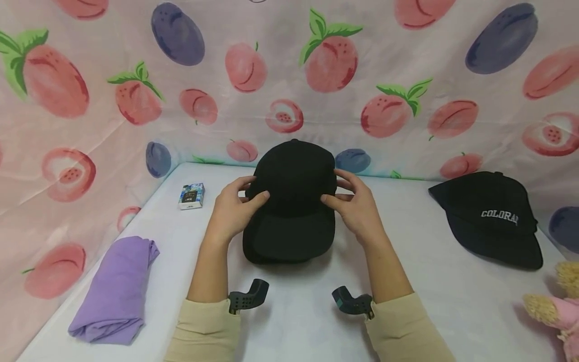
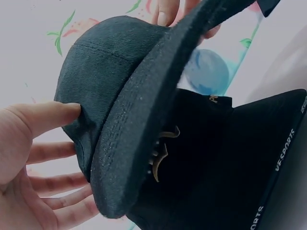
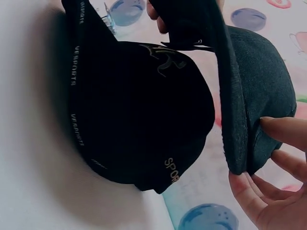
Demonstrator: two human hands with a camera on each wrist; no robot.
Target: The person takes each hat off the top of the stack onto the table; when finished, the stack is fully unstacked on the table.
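Note:
Both hands hold a plain black cap (image 1: 294, 176) upright in the middle, its brim toward me. My left hand (image 1: 236, 208) pinches its left side, thumb on the front panel and fingers at the side and behind. On the other side my right hand (image 1: 357, 208) grips it the same way. Beneath the held cap's brim, the left wrist view shows a second black cap (image 2: 206, 153) with a gold emblem and white lettering along its edge. That lower cap (image 3: 144, 110) also fills much of the right wrist view; from the head it is mostly hidden.
A navy cap (image 1: 493, 216) with white lettering lies at the right. Partly cut off at the right edge is a pink-clad plush toy (image 1: 558, 306). Folded purple cloth (image 1: 115, 294) and a small blue box (image 1: 192, 196) lie at the left. Fruit-print fabric (image 1: 289, 65) hangs behind.

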